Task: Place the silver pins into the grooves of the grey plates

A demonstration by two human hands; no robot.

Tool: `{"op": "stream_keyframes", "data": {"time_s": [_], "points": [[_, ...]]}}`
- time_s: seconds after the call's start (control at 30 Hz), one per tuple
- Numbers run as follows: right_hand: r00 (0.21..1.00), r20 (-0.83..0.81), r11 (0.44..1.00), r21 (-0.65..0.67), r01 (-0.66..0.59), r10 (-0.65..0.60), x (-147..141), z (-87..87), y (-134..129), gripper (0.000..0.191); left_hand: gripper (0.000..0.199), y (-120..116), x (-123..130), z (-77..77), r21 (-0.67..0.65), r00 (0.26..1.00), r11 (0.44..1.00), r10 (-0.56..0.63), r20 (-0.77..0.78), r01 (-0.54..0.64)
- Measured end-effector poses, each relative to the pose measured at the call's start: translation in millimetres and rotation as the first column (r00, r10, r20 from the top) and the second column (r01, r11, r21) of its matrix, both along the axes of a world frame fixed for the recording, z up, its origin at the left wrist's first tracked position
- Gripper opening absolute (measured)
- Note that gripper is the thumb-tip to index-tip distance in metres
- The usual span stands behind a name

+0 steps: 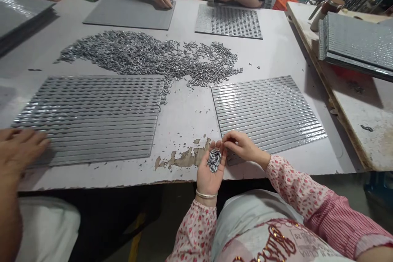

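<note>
My left hand (pixel 211 170) is palm up at the table's front edge, cupped around a small heap of shiny grey metal pieces (pixel 214 160). Right beside its fingertips is my right hand (pixel 241 146), its thumb and index finger pinched together; what they hold, if anything, is too small to make out. Under and behind my right hand lies a grey ridged board (pixel 267 110), covered with rows of strips. Farther back a large loose pile of the same small metal pieces (pixel 132 53) spreads over the white table (pixel 184 118).
Another ridged board (pixel 92 118) lies at left, with a person's hand (pixel 23 145) on its near corner. Across the table, two people's hands work near a plain board (pixel 129 11) and a patterned board (pixel 229 21). Stacked boards (pixel 359 43) stand on the right side table (pixel 353 110).
</note>
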State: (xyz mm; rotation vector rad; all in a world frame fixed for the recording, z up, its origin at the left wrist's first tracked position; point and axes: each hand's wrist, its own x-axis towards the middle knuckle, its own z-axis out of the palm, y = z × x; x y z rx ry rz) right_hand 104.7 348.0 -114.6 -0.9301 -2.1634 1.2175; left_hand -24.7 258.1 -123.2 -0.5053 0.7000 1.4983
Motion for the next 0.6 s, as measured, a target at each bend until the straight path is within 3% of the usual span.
{"op": "stream_keyframes", "data": {"time_s": [0.07,0.13,0.33,0.5,0.6], "points": [[0.986,-0.005,0.983,-0.073,0.166,-0.167,5,-6.4,8,0.012,0.028,-1,-2,-0.5,-0.005,0.999,1.0,-0.014,0.037,0.014],[0.969,0.051,0.969,-0.043,0.244,-0.242,8,-11.6,16,0.013,0.024,-1,-2,-1.0,0.025,0.997,0.999,-0.029,0.069,0.028],[0.95,0.239,0.976,0.134,0.173,-0.202,-1,-18.5,21,0.01,0.021,-1,0,0.3,0.04,0.997,0.999,-0.038,0.06,0.036],[0.897,0.373,0.933,0.344,0.103,-0.237,-11,-20.4,16,0.013,0.019,-2,0,-1.4,0.012,0.998,0.999,-0.044,0.035,0.043],[0.872,0.422,0.914,0.4,0.067,-0.248,-11,-20.5,17,0.014,0.018,-3,0,-2.9,0.019,0.998,0.999,-0.045,0.037,0.044]]}}
